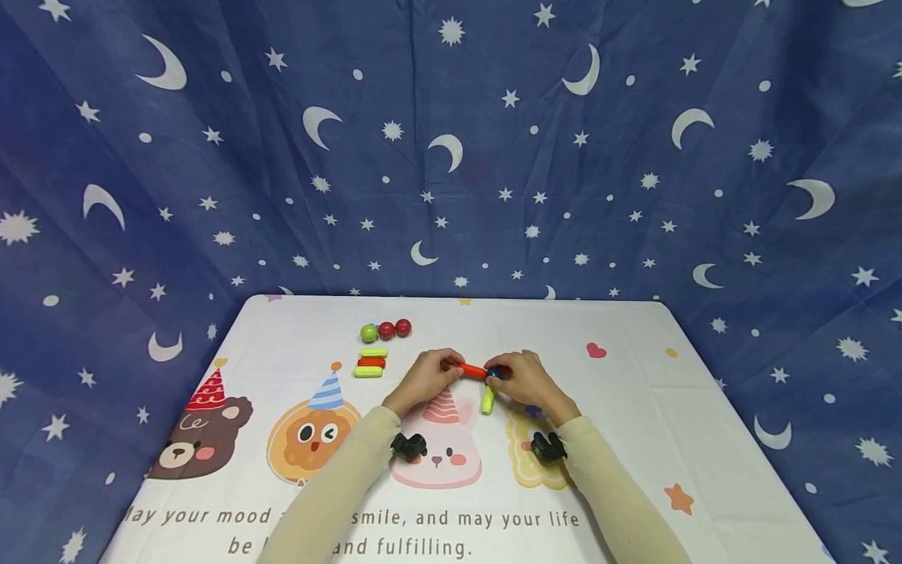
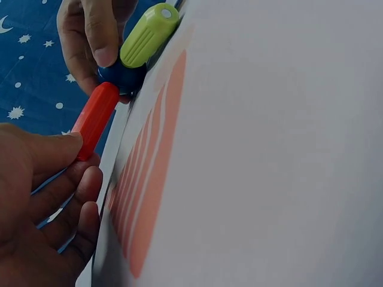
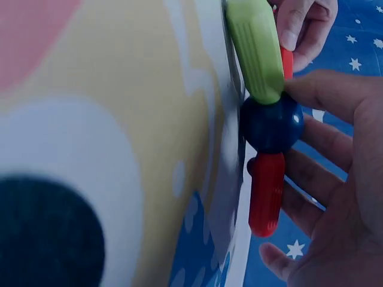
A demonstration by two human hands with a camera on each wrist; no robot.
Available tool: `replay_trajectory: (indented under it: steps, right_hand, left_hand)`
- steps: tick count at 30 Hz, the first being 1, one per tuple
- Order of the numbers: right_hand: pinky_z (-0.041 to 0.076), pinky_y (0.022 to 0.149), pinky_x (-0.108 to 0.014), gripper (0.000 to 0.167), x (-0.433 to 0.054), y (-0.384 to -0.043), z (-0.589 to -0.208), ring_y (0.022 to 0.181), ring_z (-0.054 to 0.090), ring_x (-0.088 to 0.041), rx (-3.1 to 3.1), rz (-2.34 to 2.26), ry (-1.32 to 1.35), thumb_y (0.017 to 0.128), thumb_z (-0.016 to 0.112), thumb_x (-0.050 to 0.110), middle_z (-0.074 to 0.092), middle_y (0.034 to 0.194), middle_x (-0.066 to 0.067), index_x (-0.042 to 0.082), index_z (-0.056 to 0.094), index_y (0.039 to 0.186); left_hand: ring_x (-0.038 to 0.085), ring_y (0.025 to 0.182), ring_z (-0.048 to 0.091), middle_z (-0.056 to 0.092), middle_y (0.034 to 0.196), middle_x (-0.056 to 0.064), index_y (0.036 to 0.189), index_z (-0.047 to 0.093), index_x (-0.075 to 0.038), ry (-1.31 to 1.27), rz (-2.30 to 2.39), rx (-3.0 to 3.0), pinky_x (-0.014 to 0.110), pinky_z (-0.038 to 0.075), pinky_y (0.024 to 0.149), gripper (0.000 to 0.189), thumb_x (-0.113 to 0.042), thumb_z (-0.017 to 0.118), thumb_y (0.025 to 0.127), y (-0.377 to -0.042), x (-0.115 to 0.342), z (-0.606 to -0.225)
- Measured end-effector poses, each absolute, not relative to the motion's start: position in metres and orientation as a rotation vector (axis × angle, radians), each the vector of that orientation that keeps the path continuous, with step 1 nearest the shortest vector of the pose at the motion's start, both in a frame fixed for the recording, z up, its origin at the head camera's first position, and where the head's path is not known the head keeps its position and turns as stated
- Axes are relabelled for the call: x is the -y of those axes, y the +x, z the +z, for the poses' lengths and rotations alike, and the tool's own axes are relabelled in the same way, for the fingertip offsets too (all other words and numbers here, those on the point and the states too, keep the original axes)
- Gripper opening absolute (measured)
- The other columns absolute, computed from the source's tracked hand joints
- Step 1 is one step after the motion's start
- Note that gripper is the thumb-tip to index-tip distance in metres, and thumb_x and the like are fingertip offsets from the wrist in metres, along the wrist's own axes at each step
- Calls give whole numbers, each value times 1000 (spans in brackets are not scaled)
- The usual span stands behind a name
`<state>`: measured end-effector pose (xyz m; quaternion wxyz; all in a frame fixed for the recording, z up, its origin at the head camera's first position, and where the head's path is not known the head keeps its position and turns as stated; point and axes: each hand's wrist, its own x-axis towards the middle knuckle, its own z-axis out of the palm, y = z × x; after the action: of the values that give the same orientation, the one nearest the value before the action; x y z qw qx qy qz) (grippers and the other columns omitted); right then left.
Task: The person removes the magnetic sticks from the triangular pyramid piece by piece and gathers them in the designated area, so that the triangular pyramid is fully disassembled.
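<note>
The left hand [image 1: 428, 377] pinches a red rod [image 2: 97, 115] while, beside it, the right hand [image 1: 527, 381] grips a blue ball [image 3: 271, 127].

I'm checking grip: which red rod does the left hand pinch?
The red rod left of the dark blue ball; another sits opposite, a third lies between two green rods.

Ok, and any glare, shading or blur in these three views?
Head view: fairly evenly lit, exposed lettering legible; left wrist view: dimmer, the tablecloth darkening toward the right edge, the red stick clearly outlined; right wrist view: a small highlight on the blue ball, the dark printed spot at lower left soft-edged.
</note>
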<state>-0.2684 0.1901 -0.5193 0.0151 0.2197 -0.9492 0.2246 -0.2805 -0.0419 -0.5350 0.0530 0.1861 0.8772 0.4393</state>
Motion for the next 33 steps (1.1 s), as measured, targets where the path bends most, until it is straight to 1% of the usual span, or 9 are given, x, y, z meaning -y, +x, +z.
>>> replay_trajectory:
  steps: [2, 6, 8, 9, 13, 16, 19, 23, 33]
  right_hand:
    - [40, 100, -51, 28, -192, -269, -518, 103, 67, -23, 2955, 710, 719, 87, 74, 29, 75, 109, -2, 17, 74, 112]
    - [45, 99, -48, 31, -193, -269, -517, 105, 67, -24, 2956, 744, 774, 87, 74, 31, 74, 111, -3, 15, 73, 114]
    - [46, 99, -47, 32, -193, -269, -518, 105, 67, -23, 2959, 758, 786, 87, 74, 32, 74, 111, -2, 16, 73, 115]
    - [47, 99, -46, 32, -193, -268, -518, 106, 67, -22, 2961, 762, 791, 87, 74, 32, 74, 112, -2, 16, 73, 115]
    - [49, 97, -44, 33, -190, -268, -520, 104, 67, -21, 2960, 790, 811, 87, 74, 33, 74, 111, -1, 15, 73, 115]
    - [49, 96, -44, 34, -189, -268, -520, 105, 66, -21, 2980, 801, 808, 87, 74, 33, 73, 112, -2, 15, 73, 116]
    - [50, 97, -43, 35, -190, -268, -520, 107, 65, -21, 3026, 809, 788, 88, 74, 33, 72, 116, -2, 16, 71, 119]
    - [51, 95, -41, 35, -193, -268, -520, 107, 64, -20, 3067, 843, 778, 89, 73, 32, 71, 118, -3, 17, 70, 121]
    - [52, 93, -39, 35, -195, -271, -520, 105, 63, -18, 3092, 890, 761, 90, 71, 33, 70, 118, -3, 19, 70, 122]
  left_hand:
    - [11, 81, 56, 66, 89, -2, 109, 69, -17, 559, 1337, -2653, 26, 46, 76, 16, -18, 67, 93, -280, 43, -534]
    - [11, 74, 57, 65, 90, 0, 112, 68, -17, 571, 1351, -2583, 24, 49, 66, 20, -19, 69, 92, -280, 43, -531]
    - [12, 74, 57, 65, 92, 1, 113, 68, -17, 601, 1338, -2559, 24, 49, 65, 22, -21, 70, 91, -281, 43, -531]
    - [12, 75, 57, 65, 93, 1, 113, 68, -18, 615, 1318, -2553, 24, 49, 65, 22, -22, 70, 91, -281, 42, -532]
    - [12, 87, 56, 67, 100, -1, 113, 69, -20, 668, 1247, -2567, 27, 48, 79, 21, -24, 69, 92, -282, 41, -534]
    - [14, 91, 56, 67, 103, -2, 112, 70, -22, 675, 1224, -2569, 30, 47, 86, 19, -24, 68, 93, -282, 40, -536]
    - [15, 92, 56, 67, 103, -2, 112, 70, -22, 676, 1216, -2564, 32, 47, 87, 18, -23, 67, 94, -281, 40, -536]
    - [14, 91, 55, 66, 102, -2, 111, 69, -22, 688, 1218, -2556, 31, 46, 86, 16, -23, 66, 95, -282, 40, -537]
    - [14, 92, 55, 66, 106, -1, 112, 68, -20, 714, 1207, -2560, 32, 46, 88, 17, -21, 65, 95, -280, 42, -535]
